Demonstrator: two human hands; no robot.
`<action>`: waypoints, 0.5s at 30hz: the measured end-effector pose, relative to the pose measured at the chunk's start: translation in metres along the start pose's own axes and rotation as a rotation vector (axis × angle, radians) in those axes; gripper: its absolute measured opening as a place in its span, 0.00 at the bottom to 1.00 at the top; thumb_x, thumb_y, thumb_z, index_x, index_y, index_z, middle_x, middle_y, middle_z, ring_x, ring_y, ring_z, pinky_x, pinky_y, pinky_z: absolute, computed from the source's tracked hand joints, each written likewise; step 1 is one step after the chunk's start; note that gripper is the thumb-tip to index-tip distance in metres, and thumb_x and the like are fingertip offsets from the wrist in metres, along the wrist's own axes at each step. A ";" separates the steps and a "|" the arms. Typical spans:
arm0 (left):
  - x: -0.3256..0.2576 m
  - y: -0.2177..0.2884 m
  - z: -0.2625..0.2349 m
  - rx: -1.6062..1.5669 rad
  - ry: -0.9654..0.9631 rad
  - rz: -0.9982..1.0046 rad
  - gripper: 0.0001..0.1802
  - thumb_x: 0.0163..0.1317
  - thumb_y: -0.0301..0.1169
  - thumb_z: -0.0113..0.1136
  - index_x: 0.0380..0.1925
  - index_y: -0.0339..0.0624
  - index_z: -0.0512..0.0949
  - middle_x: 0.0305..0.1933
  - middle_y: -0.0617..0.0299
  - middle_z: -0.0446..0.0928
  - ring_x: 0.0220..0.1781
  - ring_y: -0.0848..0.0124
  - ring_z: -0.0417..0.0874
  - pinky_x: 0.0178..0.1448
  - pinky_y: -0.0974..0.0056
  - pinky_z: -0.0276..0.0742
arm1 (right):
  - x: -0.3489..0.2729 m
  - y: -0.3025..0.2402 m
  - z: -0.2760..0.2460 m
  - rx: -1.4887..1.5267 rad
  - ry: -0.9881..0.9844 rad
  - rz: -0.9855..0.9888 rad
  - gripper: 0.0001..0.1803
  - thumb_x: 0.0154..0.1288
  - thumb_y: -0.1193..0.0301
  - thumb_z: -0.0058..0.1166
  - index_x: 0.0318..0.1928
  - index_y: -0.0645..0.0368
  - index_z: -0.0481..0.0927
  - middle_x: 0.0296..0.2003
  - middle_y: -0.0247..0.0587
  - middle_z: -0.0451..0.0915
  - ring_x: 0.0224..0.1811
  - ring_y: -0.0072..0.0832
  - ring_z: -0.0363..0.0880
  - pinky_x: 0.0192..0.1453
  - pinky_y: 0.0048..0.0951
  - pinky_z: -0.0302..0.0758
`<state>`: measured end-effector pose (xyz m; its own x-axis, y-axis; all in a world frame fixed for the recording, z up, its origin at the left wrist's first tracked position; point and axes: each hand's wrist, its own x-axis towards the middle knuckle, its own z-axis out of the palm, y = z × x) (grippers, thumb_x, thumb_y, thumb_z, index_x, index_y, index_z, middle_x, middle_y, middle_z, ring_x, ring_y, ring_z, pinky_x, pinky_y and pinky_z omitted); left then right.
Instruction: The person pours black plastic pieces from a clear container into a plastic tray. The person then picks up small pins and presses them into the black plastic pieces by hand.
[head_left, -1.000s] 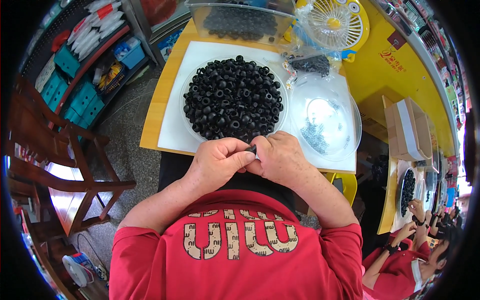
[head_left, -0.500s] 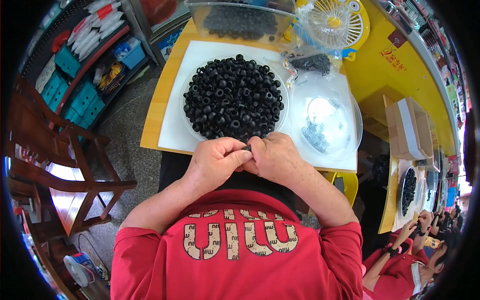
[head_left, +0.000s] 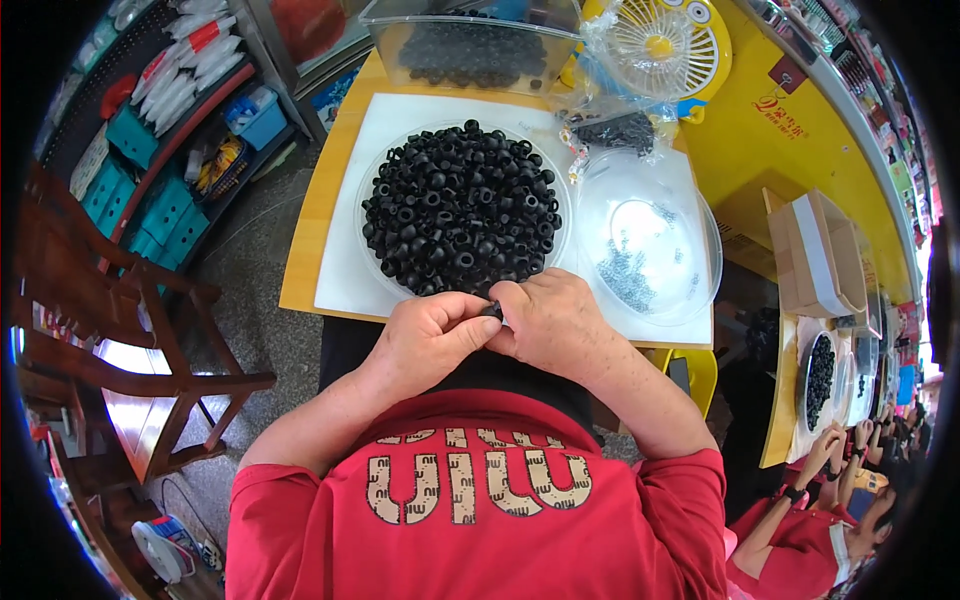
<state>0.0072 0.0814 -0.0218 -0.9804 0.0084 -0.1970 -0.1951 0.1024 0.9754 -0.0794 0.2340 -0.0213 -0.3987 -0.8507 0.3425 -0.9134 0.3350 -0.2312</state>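
Observation:
My left hand (head_left: 432, 337) and my right hand (head_left: 553, 322) meet at the near edge of the table, just below a heap of parts. Between the fingertips of both is a small black ring-shaped part (head_left: 492, 311), pinched and partly hidden by the fingers. Past my hands, a round clear tray (head_left: 366, 262) holds a large heap of black ring-shaped plastic parts (head_left: 462, 205). On the right, close to my right hand, a clear round dish (head_left: 690, 215) has a scatter of small clear pieces (head_left: 625, 278) in it.
A white board (head_left: 335, 270) lies under both trays on the wooden table (head_left: 300, 255). Behind stand a clear bin (head_left: 475, 55) of black parts, a plastic bag (head_left: 620, 125) and a yellow fan (head_left: 660, 45). At right, a co-worker (head_left: 800, 530) sits beside a cardboard box (head_left: 815, 255). A wooden chair (head_left: 150, 350) stands left.
My hands have drawn slightly apart at the fingertips, and more of the black part shows between them. The view has shifted a little. At right, the co-worker's hands have moved.

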 end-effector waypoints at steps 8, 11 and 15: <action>0.001 0.002 0.005 0.196 0.173 0.139 0.10 0.57 0.30 0.58 0.33 0.32 0.77 0.27 0.63 0.79 0.29 0.81 0.76 0.35 0.75 0.73 | 0.003 0.001 0.007 -0.048 -0.001 0.020 0.14 0.41 0.64 0.59 0.22 0.57 0.69 0.12 0.36 0.72 0.16 0.33 0.73 0.24 0.31 0.69; 0.001 0.002 0.005 0.243 0.228 0.179 0.09 0.56 0.30 0.59 0.32 0.34 0.78 0.24 0.64 0.79 0.27 0.82 0.75 0.32 0.74 0.71 | 0.003 0.001 0.007 -0.067 -0.034 0.028 0.15 0.47 0.61 0.57 0.20 0.57 0.68 0.11 0.36 0.72 0.16 0.32 0.74 0.25 0.29 0.68; 0.003 0.003 0.003 0.310 0.202 0.176 0.09 0.54 0.30 0.60 0.31 0.35 0.78 0.24 0.63 0.79 0.27 0.83 0.74 0.31 0.74 0.70 | 0.001 0.000 0.009 -0.039 0.042 -0.016 0.14 0.42 0.64 0.59 0.19 0.56 0.68 0.10 0.36 0.70 0.14 0.34 0.72 0.23 0.32 0.69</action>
<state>0.0038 0.0847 -0.0196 -0.9898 -0.1401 0.0243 -0.0359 0.4117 0.9106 -0.0794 0.2290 -0.0293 -0.3866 -0.8385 0.3840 -0.9218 0.3379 -0.1901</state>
